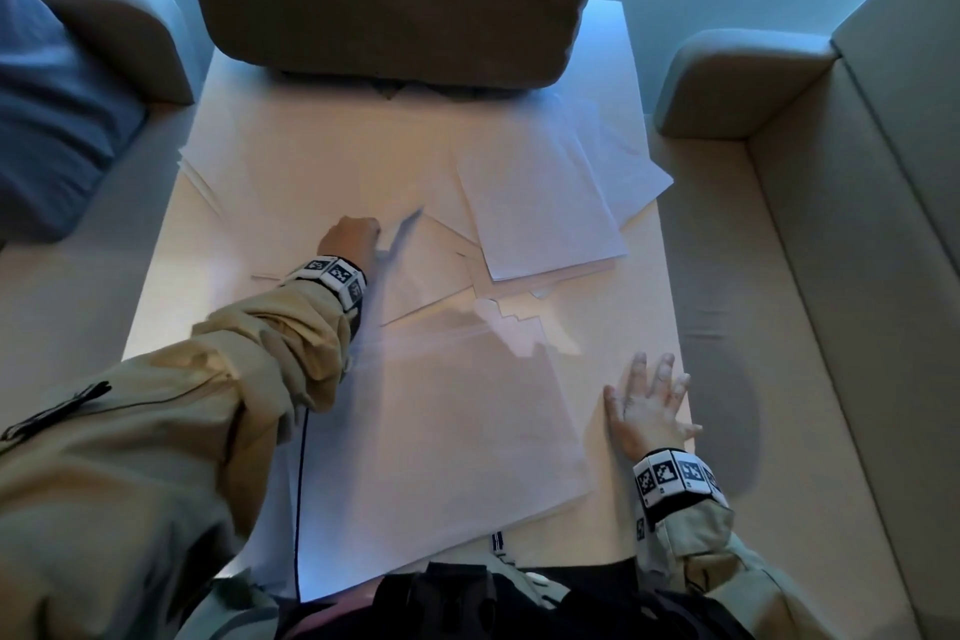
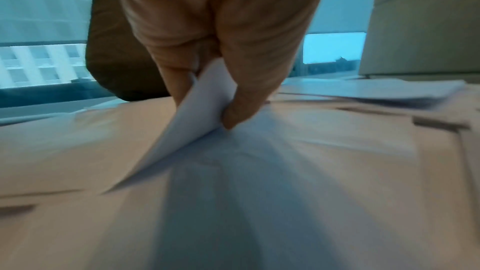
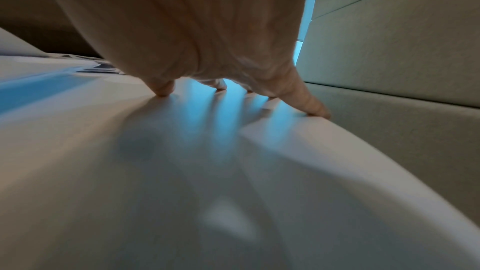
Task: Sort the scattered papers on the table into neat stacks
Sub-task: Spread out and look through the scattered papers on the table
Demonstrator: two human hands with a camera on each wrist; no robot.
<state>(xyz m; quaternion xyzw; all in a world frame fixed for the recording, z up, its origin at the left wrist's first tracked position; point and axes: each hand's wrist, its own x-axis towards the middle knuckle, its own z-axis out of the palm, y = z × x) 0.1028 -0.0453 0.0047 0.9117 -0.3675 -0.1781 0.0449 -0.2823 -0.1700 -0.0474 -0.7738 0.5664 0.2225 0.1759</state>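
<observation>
The left hand (image 1: 349,238) pinches the lifted corner of a thin white sheet (image 2: 197,122) between thumb and fingers at mid-table, its edge curling up, though blur hides whether it holds more than one. The right hand (image 1: 649,403) lies flat, fingers spread, on the smooth pale table (image 1: 660,286) near its right edge. Flat rectangular loose papers (image 1: 545,213) overlap at far right; a larger sheet (image 1: 441,457) lies nearest the person.

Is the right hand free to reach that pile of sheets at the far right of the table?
Probably yes. The right hand rests open with fingers spread on the table, holding nothing, and the pile of sheets lies straight ahead of it with only bare tabletop between. The left hand is busy pinching another sheet.
</observation>
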